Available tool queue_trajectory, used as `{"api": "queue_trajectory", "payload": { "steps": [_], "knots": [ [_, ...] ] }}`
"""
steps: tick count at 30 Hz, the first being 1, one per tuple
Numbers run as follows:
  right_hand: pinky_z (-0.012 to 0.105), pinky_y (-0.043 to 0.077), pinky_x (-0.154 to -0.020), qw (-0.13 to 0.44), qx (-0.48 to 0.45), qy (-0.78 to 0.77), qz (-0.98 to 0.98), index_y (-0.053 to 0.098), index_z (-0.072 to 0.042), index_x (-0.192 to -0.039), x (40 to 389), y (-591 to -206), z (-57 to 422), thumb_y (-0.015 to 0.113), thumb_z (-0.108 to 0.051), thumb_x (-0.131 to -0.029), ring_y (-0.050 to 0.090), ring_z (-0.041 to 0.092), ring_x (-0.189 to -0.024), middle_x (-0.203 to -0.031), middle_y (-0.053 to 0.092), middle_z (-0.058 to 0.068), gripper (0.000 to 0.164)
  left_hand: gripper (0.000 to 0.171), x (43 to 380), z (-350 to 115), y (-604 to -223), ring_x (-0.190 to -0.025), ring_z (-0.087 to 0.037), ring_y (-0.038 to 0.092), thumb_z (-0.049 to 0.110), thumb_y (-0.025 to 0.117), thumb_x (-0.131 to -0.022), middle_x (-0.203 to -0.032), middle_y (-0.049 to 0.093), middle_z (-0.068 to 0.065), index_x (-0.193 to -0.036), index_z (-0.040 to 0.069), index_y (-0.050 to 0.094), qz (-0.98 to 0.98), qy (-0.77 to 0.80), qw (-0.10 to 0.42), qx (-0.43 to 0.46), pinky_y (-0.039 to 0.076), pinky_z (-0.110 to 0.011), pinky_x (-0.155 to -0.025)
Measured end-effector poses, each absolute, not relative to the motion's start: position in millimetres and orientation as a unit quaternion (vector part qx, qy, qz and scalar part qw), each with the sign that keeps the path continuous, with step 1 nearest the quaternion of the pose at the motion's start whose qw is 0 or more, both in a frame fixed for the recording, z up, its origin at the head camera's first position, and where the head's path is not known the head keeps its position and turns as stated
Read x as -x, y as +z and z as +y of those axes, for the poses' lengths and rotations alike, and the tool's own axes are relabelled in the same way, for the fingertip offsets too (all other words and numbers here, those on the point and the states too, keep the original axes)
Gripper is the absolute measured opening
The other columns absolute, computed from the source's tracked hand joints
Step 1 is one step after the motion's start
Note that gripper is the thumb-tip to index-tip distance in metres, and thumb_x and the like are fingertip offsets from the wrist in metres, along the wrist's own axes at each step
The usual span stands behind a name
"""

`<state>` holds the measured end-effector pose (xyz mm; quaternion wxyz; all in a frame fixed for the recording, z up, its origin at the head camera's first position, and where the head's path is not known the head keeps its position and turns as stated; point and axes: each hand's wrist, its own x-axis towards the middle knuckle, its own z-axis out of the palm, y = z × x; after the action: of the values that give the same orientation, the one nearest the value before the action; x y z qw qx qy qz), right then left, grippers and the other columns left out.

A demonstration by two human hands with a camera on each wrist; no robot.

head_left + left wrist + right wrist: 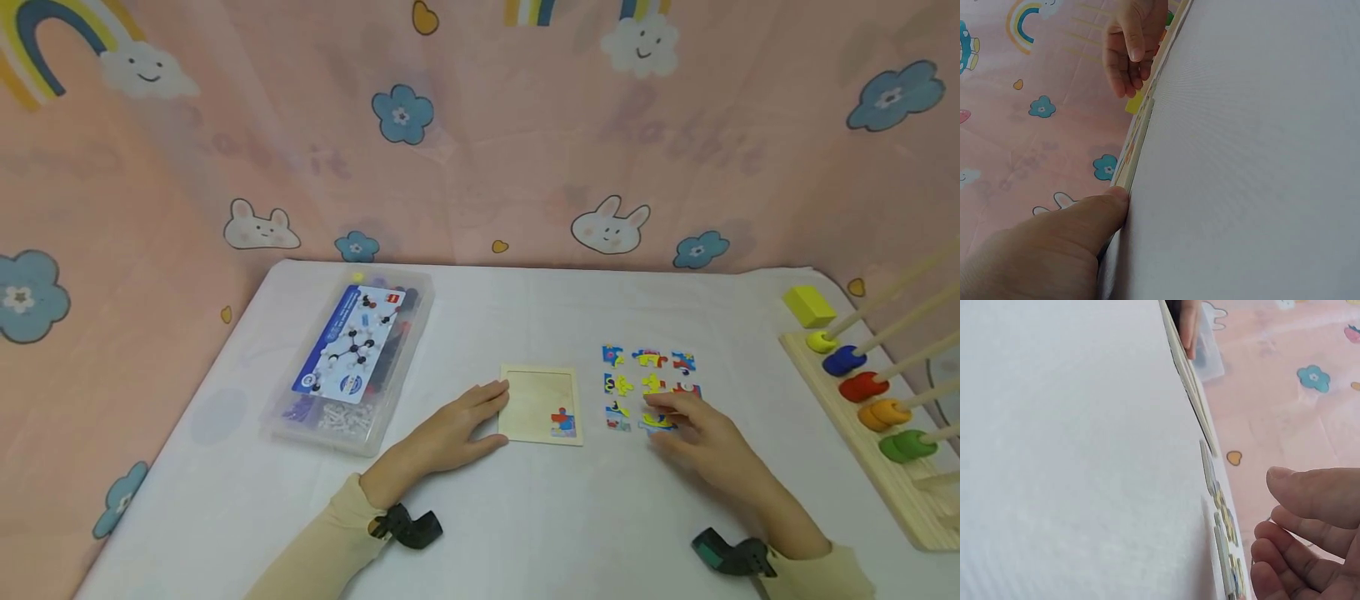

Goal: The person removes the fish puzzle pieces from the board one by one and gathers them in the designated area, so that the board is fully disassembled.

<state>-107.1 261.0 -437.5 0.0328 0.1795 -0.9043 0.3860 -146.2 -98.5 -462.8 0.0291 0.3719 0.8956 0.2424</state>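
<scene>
A square wooden puzzle tray (538,405) lies on the table, one puzzle piece (562,422) set in its near right corner. Fingers and thumb of my left hand (457,429) rest along the tray's left edge, fairly straight; in the left wrist view the thumb (1097,212) touches the tray's side. To the tray's right, several colourful puzzle pieces (618,384) are laid out in rows. Over the nearer pieces hovers my right hand (705,437), partly hiding them. Its loosely bent fingers (1297,550) hold nothing, with the thumb apart from them in the right wrist view.
Left of the tray lies a clear plastic case (348,358) of molecular model parts. At the right stand a wooden bead stacker (862,425) with upright pegs and coloured beads, and a yellow block (809,306). A pink patterned cloth (480,167) hangs behind the white-covered table (525,533).
</scene>
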Motion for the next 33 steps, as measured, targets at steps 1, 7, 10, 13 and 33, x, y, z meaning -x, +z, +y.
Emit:
{"api": "queue_trajectory", "payload": {
  "steps": [1,7,10,13,33],
  "knots": [
    [0.000,0.036,-0.087,0.028,-0.180,0.382,-0.906,0.058,-0.004,-0.122,107,-436,258,0.071,-0.011,-0.084,0.051,-0.007,-0.101,-0.117,0.061,0.009,0.041,0.064,147,-98,-463,-0.142,-0.022,0.030,0.034,0.062,-0.092,-0.153,0.034,-0.008,-0.142,0.000,0.041,0.895,0.243,0.030,-0.372,0.024,-0.034,-0.117],
    [0.002,0.037,-0.089,-0.012,-0.178,0.359,-0.916,0.058,-0.011,-0.126,108,-431,240,0.071,-0.020,-0.085,0.054,0.005,-0.106,-0.121,0.059,0.002,0.044,0.064,148,-99,-463,-0.142,-0.021,0.030,0.033,0.062,-0.092,-0.153,0.034,-0.008,-0.142,0.000,0.041,0.894,0.248,0.033,-0.372,0.024,-0.035,-0.117],
    [0.006,0.041,-0.090,-0.020,-0.194,0.357,-0.914,0.058,-0.010,-0.127,110,-431,230,0.071,-0.019,-0.085,0.056,0.011,-0.107,-0.122,0.060,0.002,0.045,0.064,148,-99,-463,-0.142,-0.021,0.030,0.033,0.062,-0.092,-0.153,0.033,-0.008,-0.142,0.000,0.041,0.894,0.249,0.035,-0.370,0.024,-0.035,-0.117],
    [0.015,0.046,-0.091,-0.029,-0.213,0.357,-0.909,0.057,-0.009,-0.128,112,-430,220,0.070,-0.018,-0.086,0.056,0.015,-0.108,-0.122,0.060,0.002,0.045,0.064,148,-99,-464,-0.142,-0.021,0.029,0.033,0.062,-0.092,-0.153,0.033,-0.007,-0.142,0.000,0.040,0.894,0.250,0.038,-0.369,0.024,-0.035,-0.117],
    [0.049,0.045,-0.099,-0.039,-0.234,0.338,-0.911,0.060,-0.005,-0.123,130,-444,174,0.072,-0.014,-0.084,0.052,0.027,-0.118,-0.124,0.057,0.007,0.042,0.064,147,-99,-464,-0.141,-0.021,0.031,0.036,0.062,-0.092,-0.153,0.034,-0.007,-0.142,0.001,0.041,0.897,0.242,0.031,-0.368,0.025,-0.034,-0.117]
  ]
}}
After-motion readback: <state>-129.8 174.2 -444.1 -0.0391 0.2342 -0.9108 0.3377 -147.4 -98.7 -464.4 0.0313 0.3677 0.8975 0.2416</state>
